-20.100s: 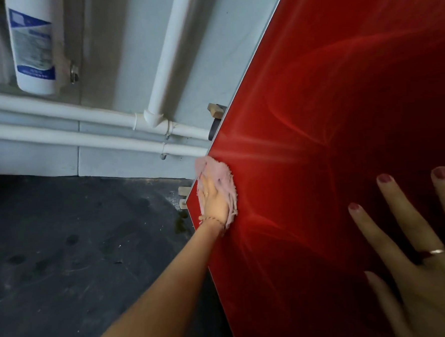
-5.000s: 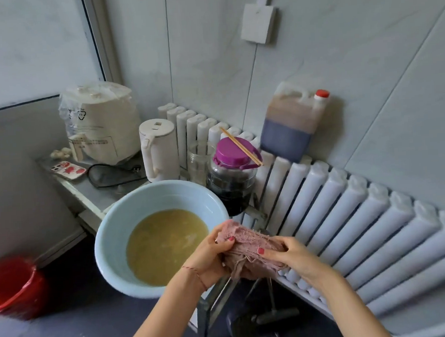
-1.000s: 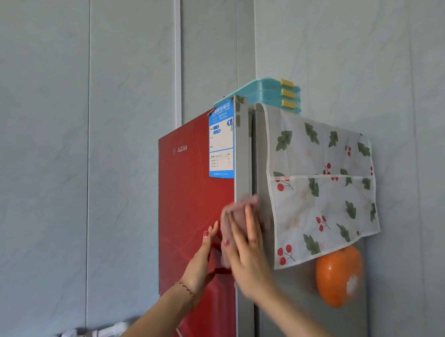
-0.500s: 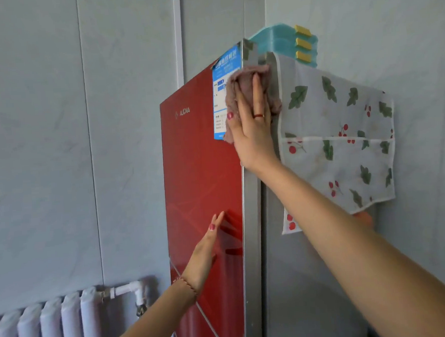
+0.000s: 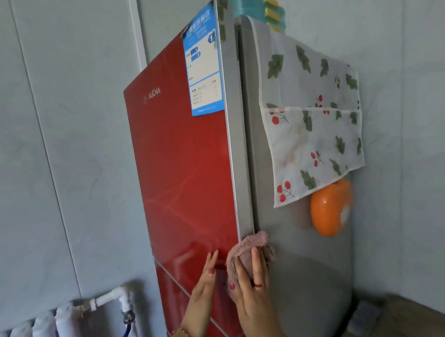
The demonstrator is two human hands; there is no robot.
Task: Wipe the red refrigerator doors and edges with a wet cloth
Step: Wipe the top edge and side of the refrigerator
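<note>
Head view only. Cloth (image 5: 248, 254), pink and bunched, is pressed by the right hand (image 5: 252, 294) against the silver edge strip (image 5: 236, 141) of the refrigerator (image 5: 188, 175), at the corner where the upper red door meets the grey side panel (image 5: 301, 280), near the seam above the lower door. Right grip: fingers straight and flat over the cloth, pressing rather than clenching; the thumb is not clearly visible. Left hand (image 5: 204, 286): released, fingers extended and resting on the red door just beside the cloth, holding nothing.

Risks from this position:

1. Cloth slip. The cloth is held by flat pressure only. A fast stroke along the narrow strip could let it roll out from under the fingers and drop to the floor.
2. Door opening. Sideways force on the door edge may pull the door ajar. The left hand on the door face appears to guard against this; lifting it removes that check.
3. Label damage. A blue paper label (image 5: 203, 62) sits on the door, touching the strip higher up. A wet cloth passing over its border could lift or soften it.
4. Snagging. A patterned cover (image 5: 312, 121) hangs over the side panel, with an orange object (image 5: 330, 208) below it. A wide stroke could catch either.
5. Streaks. Excess water may leave marks on the glossy door.
</note>
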